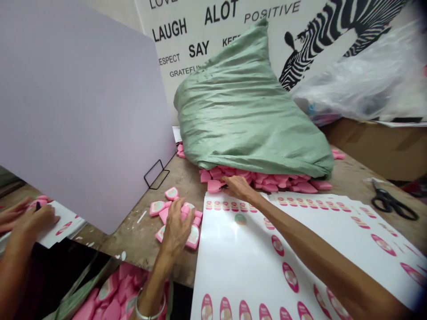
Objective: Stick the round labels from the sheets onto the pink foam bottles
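Worn wooden surface [180, 178], left to right: a co-worker's hand [31, 220] behind a matte lilac divider [83, 111]; left hand [176, 229], fingers curled over flat pink pieces [156, 207]; right hand [238, 186] at twelve o'clock, fingers touching pink pieces under a crinkled green sack [247, 111], above glossy sticker sheets [240, 262]; black scissors [392, 202].

The person's left hand [176, 229] lies palm down, fingers curled and spread, a bangle on its wrist, while the right arm stretches far forward, bare and nearly straight, its right hand [237, 186] flat with fingers pointing left.
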Action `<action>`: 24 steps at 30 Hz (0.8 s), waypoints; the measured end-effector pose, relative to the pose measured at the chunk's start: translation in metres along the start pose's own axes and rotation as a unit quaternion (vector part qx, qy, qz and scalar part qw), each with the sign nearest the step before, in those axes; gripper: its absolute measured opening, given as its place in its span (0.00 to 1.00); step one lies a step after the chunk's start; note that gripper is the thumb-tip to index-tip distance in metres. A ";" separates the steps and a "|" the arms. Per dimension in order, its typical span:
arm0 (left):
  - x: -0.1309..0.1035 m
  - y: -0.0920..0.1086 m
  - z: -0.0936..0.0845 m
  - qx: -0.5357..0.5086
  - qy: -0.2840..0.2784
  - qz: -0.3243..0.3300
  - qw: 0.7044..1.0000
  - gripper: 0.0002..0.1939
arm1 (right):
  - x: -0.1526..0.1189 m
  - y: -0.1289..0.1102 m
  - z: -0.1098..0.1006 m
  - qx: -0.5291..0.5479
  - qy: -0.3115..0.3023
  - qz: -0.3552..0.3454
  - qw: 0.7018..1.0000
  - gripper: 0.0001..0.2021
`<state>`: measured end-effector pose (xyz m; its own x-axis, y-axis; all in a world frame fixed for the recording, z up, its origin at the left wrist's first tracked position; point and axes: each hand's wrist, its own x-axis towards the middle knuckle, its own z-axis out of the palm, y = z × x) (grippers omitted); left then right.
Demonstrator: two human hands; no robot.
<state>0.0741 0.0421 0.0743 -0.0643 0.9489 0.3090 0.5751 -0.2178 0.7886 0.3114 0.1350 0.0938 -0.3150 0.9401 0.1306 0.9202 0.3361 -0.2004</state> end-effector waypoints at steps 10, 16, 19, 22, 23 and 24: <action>-0.022 0.044 0.043 -0.425 -0.464 -0.224 0.744 0.17 | -0.123 -0.016 -0.039 0.232 -0.033 -0.159 0.959 0.15; -0.035 0.041 0.081 -0.407 -0.254 -0.220 0.849 0.17 | -0.133 0.024 0.032 0.194 0.106 0.119 0.968 0.11; -0.030 0.042 0.095 -0.368 -0.216 -0.200 0.882 0.20 | -0.131 0.025 0.049 0.078 0.156 0.092 0.980 0.08; -0.029 0.043 0.105 -0.348 -0.204 -0.201 0.893 0.22 | -0.128 0.023 0.054 0.008 0.182 0.073 0.981 0.08; -0.030 0.043 0.107 -0.342 -0.202 -0.199 0.896 0.23 | -0.128 0.023 0.055 -0.006 0.185 0.070 0.980 0.08; -0.030 0.042 0.108 -0.336 -0.201 -0.197 0.899 0.23 | -0.127 0.023 0.056 -0.013 0.187 0.066 0.980 0.09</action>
<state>0.1879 0.0290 0.0410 0.2218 0.9591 -0.1759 -0.0593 0.1933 0.9793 0.3593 0.0260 0.0188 -0.0902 0.8872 0.4525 0.9545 0.2066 -0.2148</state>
